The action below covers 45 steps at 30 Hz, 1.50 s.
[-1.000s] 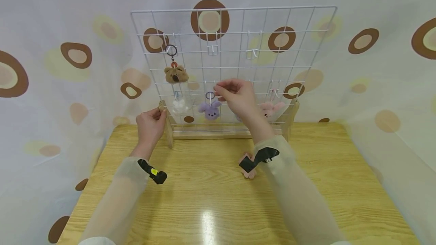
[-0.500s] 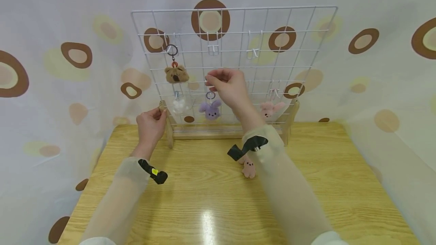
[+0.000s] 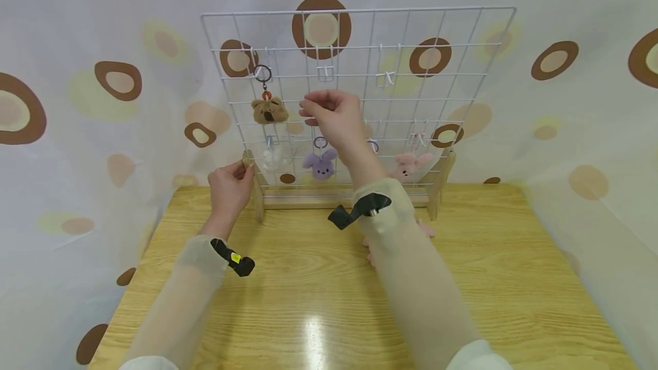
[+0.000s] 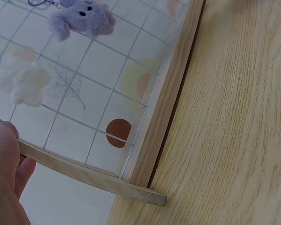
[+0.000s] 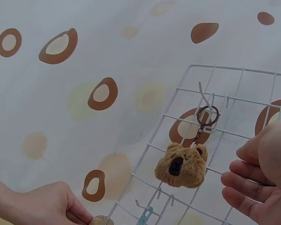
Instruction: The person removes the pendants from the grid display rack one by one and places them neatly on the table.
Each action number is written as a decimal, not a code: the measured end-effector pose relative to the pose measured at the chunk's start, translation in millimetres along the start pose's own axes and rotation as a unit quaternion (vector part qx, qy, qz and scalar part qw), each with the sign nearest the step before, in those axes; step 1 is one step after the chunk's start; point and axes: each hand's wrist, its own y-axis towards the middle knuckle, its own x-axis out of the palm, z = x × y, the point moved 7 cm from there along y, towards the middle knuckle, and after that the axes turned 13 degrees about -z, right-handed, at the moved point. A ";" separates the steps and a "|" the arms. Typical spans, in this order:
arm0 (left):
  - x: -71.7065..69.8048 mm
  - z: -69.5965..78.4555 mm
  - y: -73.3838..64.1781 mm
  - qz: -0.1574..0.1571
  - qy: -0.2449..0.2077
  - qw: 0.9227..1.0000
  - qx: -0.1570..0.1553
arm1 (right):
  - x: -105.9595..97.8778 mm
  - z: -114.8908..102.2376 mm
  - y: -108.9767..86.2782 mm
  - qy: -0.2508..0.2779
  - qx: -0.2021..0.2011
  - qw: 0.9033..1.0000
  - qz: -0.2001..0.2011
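My left hand pinches the top of the wooden side post of a stand that bears a white wire grid. My right hand hovers in front of the grid, fingers loosely bent and holding nothing. To its left, a brown bear-head plush keychain hangs by its dark ring from a white hook. Below hang a fluffy white plush keychain and a purple bunny plush keychain. A pink bunny plush keychain hangs at the lower right, and another ring shows beside my right wrist.
Two white hooks, the upper middle one and the upper right one, bear nothing. Pink plush lies on the wooden table, mostly hidden by my right forearm. A patterned curtain stands behind the grid.
My right hand has moved left and up, from beside the purple bunny keychain toward the bear keychain. My left hand stays on the post. The view has shifted slightly.
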 end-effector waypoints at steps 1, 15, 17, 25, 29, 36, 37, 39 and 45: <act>-0.3 -0.1 0.1 -0.002 0.000 1.000 -0.003 | 1.2 -1.2 1.3 0.005 -0.003 1.000 0.003; 0.7 -5.1 1.9 -0.011 -0.006 1.000 -0.002 | 13.8 -12.2 15.1 0.066 -0.035 0.995 0.063; 0.6 -4.7 1.9 -0.010 -0.006 1.000 -0.004 | 16.2 -16.4 16.8 0.062 -0.050 0.994 0.068; -1.2 -2.5 2.2 -0.006 0.007 1.000 -0.006 | 38.0 -31.9 20.6 -0.017 -0.091 0.993 0.067; -0.1 -4.1 3.0 -0.007 0.008 1.000 -0.002 | 47.0 -31.2 21.8 -0.027 -0.080 0.994 0.069; -0.4 -2.5 1.9 0.003 0.013 1.000 0.004 | 51.5 -31.2 24.8 0.003 -0.078 0.995 0.056; -0.6 -2.4 1.6 0.004 0.014 1.000 0.005 | 52.0 -31.4 25.4 0.007 -0.078 0.996 0.051; -1.3 -1.4 1.2 0.007 0.013 1.000 0.009 | 52.2 -32.1 26.4 0.009 -0.078 0.996 0.043; -0.7 -1.9 1.0 0.005 0.011 1.000 0.011 | 51.4 -37.0 30.8 -0.050 -0.091 0.994 0.039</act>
